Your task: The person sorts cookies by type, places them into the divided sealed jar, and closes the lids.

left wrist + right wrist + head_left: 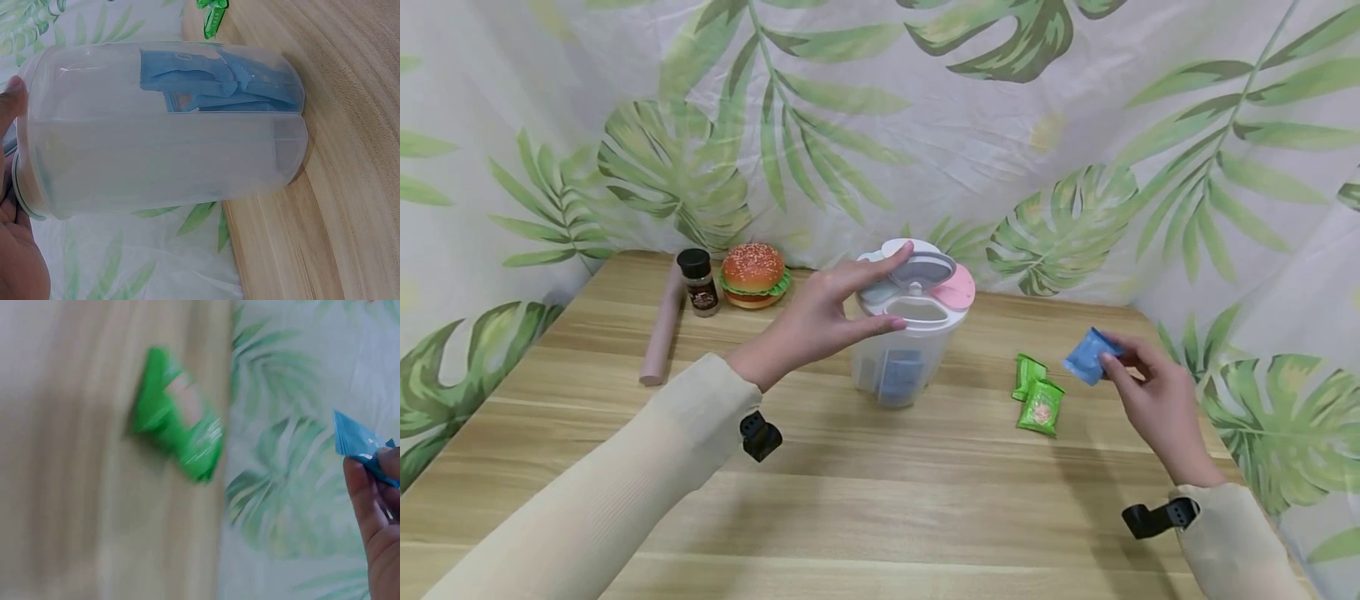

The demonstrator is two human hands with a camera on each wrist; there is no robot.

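Note:
A clear storage container [867, 367] with a sectioned top stands upright mid-table. Its grey flap [925, 268] is raised above an opening, and a pink flap [957, 288] lies beside it. Blue packets [206, 78] lie inside one compartment, low down. My left hand [823, 312] holds the container's top, thumb at the near rim and a finger at the raised flap; its other fingers are partly hidden. Off to the right, my right hand [1153, 392] pinches a blue packet [1092, 357] in the air between thumb and fingers. Two green packets [1041, 406] lie on the table left of that hand.
At the back left are a pinkish rolling pin [662, 329], a black-capped jar [699, 283] and a toy hamburger [755, 275]. A leaf-patterned cloth [865, 133] hangs behind the wooden table [880, 508].

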